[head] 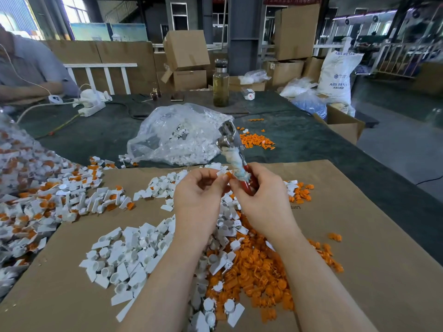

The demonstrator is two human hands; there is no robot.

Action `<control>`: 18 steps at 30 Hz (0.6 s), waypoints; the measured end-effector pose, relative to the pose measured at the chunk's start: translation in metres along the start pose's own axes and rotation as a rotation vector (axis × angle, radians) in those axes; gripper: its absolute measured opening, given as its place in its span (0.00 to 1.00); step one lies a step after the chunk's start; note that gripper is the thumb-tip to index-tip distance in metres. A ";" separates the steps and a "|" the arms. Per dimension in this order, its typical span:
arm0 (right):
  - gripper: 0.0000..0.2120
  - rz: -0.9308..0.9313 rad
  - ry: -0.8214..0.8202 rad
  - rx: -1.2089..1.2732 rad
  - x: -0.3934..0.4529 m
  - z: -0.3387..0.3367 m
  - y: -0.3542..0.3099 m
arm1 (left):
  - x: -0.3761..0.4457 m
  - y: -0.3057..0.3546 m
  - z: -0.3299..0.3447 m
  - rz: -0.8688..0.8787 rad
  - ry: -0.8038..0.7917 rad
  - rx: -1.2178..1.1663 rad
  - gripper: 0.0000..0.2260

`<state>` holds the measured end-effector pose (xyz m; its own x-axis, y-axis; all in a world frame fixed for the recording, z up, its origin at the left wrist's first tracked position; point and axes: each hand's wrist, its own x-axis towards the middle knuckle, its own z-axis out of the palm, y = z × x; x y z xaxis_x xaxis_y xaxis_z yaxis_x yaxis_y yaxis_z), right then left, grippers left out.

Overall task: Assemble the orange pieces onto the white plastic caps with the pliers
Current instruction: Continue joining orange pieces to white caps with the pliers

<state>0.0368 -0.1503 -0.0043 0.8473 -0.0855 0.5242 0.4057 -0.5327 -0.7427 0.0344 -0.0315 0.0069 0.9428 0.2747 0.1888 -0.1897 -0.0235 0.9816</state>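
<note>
One white cap (pixel 221 173) is pinched between the fingers (pixel 224 177) of the left hand (pixel 196 200), raised above the cardboard sheet (pixel 359 212) laid on the counter (pixel 299 140). An orange piece (pixel 229 174) is seen at the cap's edge, where the two hands meet; whether it is already seated cannot be told.

The pliers (pixel 231 149) are gripped by the right hand (pixel 261 200) around the red handles, one of which is wrapped in white cloth. The metal head is pointed up and away, and is not applied to the cap. The pressing step for this cap is therefore judged not yet done.

Finished work is indicated by the heap of caps with orange inserts (pixel 43 202) at the left of the sheet, which extends into a clear bag at the far left edge.

Remaining stock is considerable:
- a pile of bare caps (pixel 124 257) near the left forearm;
- a pile of loose orange pieces (pixel 259 271) between and under the forearms;
- a clear bag of further caps (pixel 177 135) behind the hands;
- a small scatter of orange pieces (pixel 256 140) on the counter beside that bag.

The task is judged well under way, with a large share of the parts still to be assembled.
</note>
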 end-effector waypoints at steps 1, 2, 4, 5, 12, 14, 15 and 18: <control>0.04 0.001 -0.006 0.004 0.000 0.000 0.000 | 0.000 0.000 0.000 0.003 0.000 0.004 0.05; 0.05 0.006 -0.018 0.010 0.000 -0.001 -0.001 | 0.000 0.000 -0.001 0.001 -0.005 -0.004 0.05; 0.05 0.029 -0.067 0.036 0.001 -0.003 -0.001 | 0.002 -0.001 -0.003 -0.027 -0.028 -0.065 0.05; 0.05 0.047 -0.110 0.057 0.002 -0.006 0.000 | 0.002 -0.002 -0.004 -0.053 -0.038 -0.116 0.05; 0.07 0.157 -0.454 0.047 0.005 -0.025 0.009 | 0.014 -0.005 -0.017 -0.109 -0.004 -0.307 0.05; 0.09 0.179 -0.510 0.069 0.005 -0.026 0.008 | 0.017 -0.005 -0.020 -0.115 0.008 -0.334 0.05; 0.07 0.193 -0.539 0.076 0.005 -0.027 0.008 | 0.018 -0.005 -0.021 -0.114 0.011 -0.346 0.05; 0.07 0.187 -0.603 0.054 0.004 -0.029 0.007 | 0.019 -0.005 -0.022 -0.098 0.001 -0.355 0.06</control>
<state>0.0329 -0.1786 0.0046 0.9435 0.3244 0.0682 0.2351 -0.5098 -0.8275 0.0473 -0.0048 0.0052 0.9610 0.2599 0.0945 -0.1822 0.3379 0.9234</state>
